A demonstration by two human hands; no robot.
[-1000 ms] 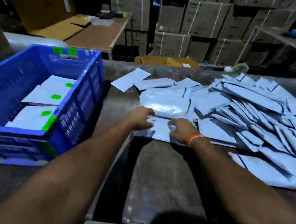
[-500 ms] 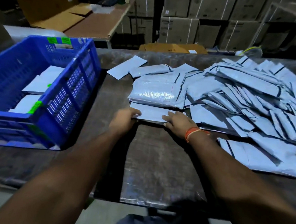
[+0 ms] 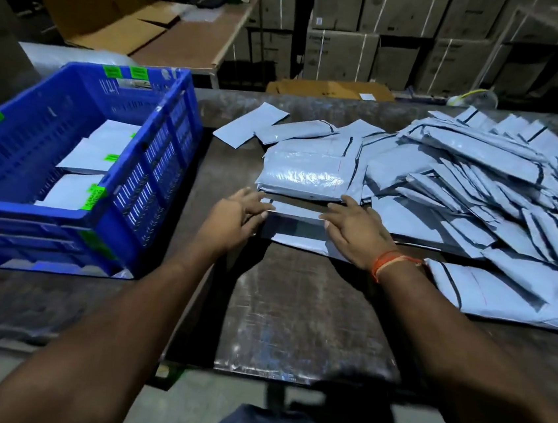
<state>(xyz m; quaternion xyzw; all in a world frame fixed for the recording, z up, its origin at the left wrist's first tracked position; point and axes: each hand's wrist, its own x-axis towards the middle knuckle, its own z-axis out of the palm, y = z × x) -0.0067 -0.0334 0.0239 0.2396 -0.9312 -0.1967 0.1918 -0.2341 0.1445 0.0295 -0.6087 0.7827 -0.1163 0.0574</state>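
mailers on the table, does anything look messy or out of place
Yes. The pile on the right sprawls, mailers overlapping at all angles rather than stacked. A lone mailer lies apart at the back, near the crate. The held mailer, between left hand and right hand, looks undamaged.

Glossy plastic mailers (image 3: 303,176), ribbed plastic crate (image 3: 160,150)
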